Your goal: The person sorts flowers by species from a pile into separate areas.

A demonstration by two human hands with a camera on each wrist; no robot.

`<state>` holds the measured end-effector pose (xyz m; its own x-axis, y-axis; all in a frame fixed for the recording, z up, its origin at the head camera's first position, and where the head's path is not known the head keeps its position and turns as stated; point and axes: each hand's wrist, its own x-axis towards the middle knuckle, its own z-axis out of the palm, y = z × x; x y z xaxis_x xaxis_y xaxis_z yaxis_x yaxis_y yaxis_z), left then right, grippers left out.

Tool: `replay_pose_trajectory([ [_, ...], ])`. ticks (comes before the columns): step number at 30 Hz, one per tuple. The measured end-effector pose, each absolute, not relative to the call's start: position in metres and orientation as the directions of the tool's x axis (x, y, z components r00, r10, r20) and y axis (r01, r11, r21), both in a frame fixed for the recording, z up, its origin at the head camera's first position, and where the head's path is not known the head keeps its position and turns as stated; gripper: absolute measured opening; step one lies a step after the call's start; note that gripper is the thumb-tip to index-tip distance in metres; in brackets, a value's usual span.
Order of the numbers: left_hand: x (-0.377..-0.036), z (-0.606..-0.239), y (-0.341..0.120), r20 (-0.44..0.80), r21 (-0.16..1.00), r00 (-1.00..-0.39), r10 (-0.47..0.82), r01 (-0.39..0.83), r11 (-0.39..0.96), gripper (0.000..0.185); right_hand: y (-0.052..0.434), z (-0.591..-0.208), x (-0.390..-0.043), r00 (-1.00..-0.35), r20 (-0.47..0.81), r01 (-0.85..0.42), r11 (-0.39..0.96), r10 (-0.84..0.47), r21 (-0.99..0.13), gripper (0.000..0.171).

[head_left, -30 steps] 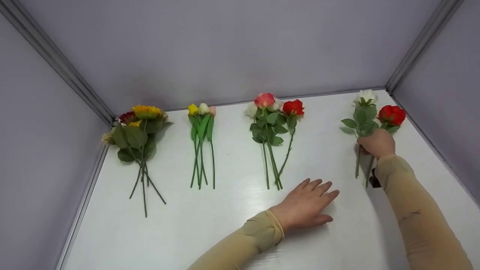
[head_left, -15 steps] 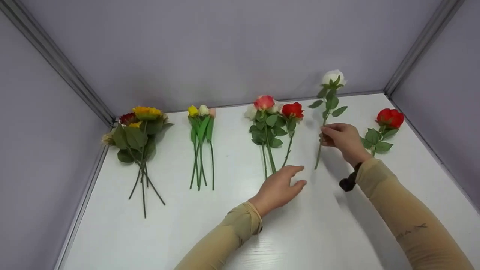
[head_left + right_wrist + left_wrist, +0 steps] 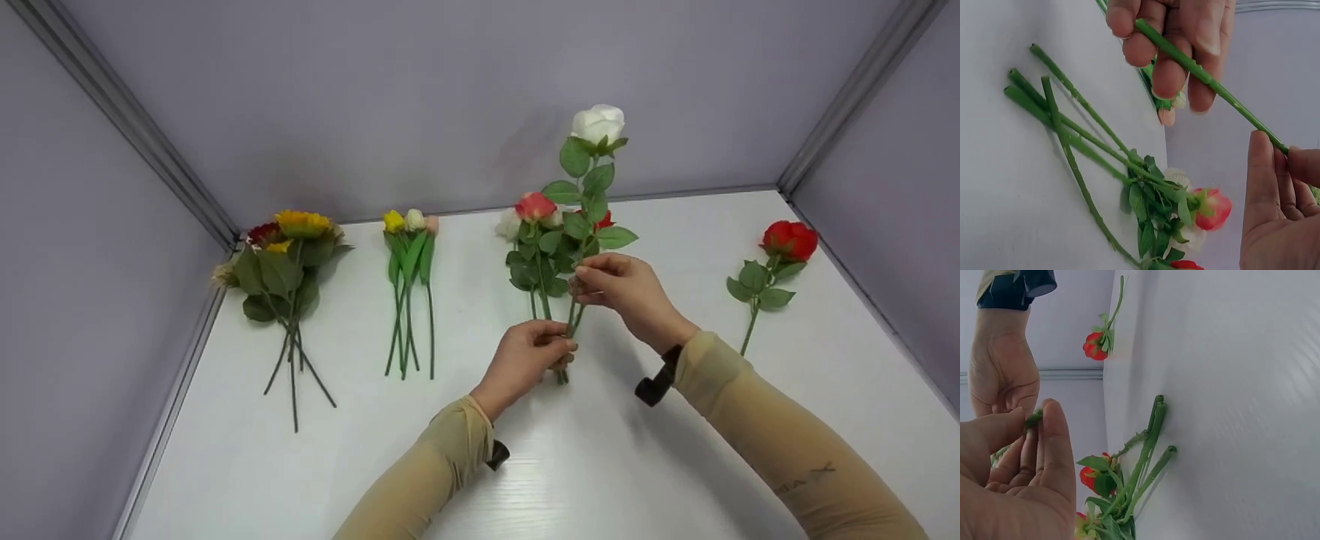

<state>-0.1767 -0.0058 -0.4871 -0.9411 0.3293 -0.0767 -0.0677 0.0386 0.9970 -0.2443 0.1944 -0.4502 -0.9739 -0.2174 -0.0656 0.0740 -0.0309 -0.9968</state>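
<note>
A long-stemmed white rose (image 3: 598, 124) stands nearly upright over the table, leaves spread below its bloom. My right hand (image 3: 634, 296) pinches its stem at mid-length between thumb and fingertips. Lower down, my left hand (image 3: 521, 364) has its fingers curled about the stem's bottom end; the left wrist view shows that cut stem end (image 3: 1034, 418) between thumb and index finger. Behind both hands lies a group of roses, with a pink rose (image 3: 535, 207), white blooms and a red rose (image 3: 604, 219) partly covered by the raised flower's leaves.
A single red rose (image 3: 790, 240) lies at the right of the white table (image 3: 465, 300). Further left are tulips (image 3: 414, 220) and a sunflower bunch (image 3: 302, 223) with crossed stems. Grey panels (image 3: 420, 97) enclose the back and sides.
My right hand has lifted the white rose from beside the red one and carried it left, over the rose group. My left hand, earlier spread open, has moved left and curled around the stem.
</note>
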Motion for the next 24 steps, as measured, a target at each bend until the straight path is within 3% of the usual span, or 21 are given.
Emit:
replay_pose_trajectory([
  [11, -0.165, -0.492, -0.010, -0.122, 0.991, -0.929, 0.350, -0.134, -0.010, 0.019, 0.190, -0.442, -0.246, -0.980, -0.053, 0.083, -0.154, -0.191, -0.984, 0.044],
  [18, -0.164, -0.497, -0.009, -0.137, 0.990, -0.921, 0.365, -0.122, 0.063, 0.020, 0.190, -0.445, -0.244, -0.974, -0.141, 0.176, -0.198, -0.179, -0.964, 0.032],
  [24, -0.164, -0.499, -0.010, -0.107, 0.987, -0.934, 0.341, -0.058, 0.150, 0.026, 0.191, -0.443, -0.244, -0.974, -0.159, 0.184, -0.161, -0.160, -0.970, 0.037],
])
